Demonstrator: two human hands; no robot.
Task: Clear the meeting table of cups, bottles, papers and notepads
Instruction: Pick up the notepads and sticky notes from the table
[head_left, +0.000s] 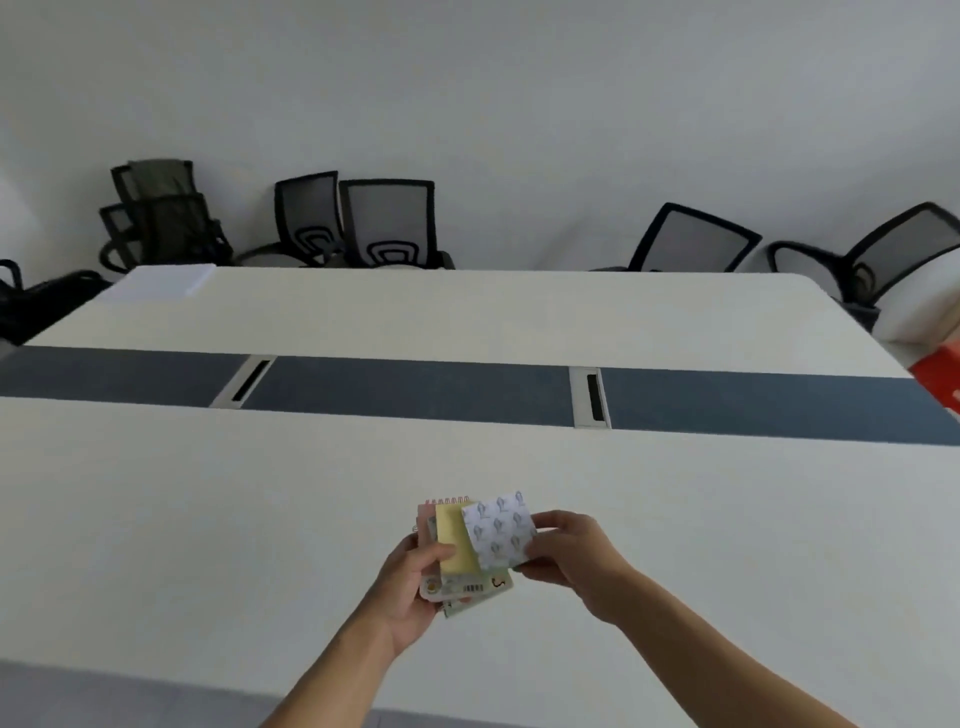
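Over the near half of the white meeting table (260, 509), my left hand (413, 577) grips a small stack of notepads: a pink spiral-bound one (427, 514) at the back, a yellow sticky pad (456, 540) on top, and a colourful printed one (488, 584) underneath. My right hand (569, 556) pinches a white pad with a grey pattern (500, 530) against the right side of that stack. A sheaf of white papers (161, 283) lies on the table's far left corner.
A dark blue strip (415, 389) with two cable ports runs across the table's middle. Black mesh chairs (387, 223) stand along the far wall. A large white and red object (930, 332) enters at the right edge.
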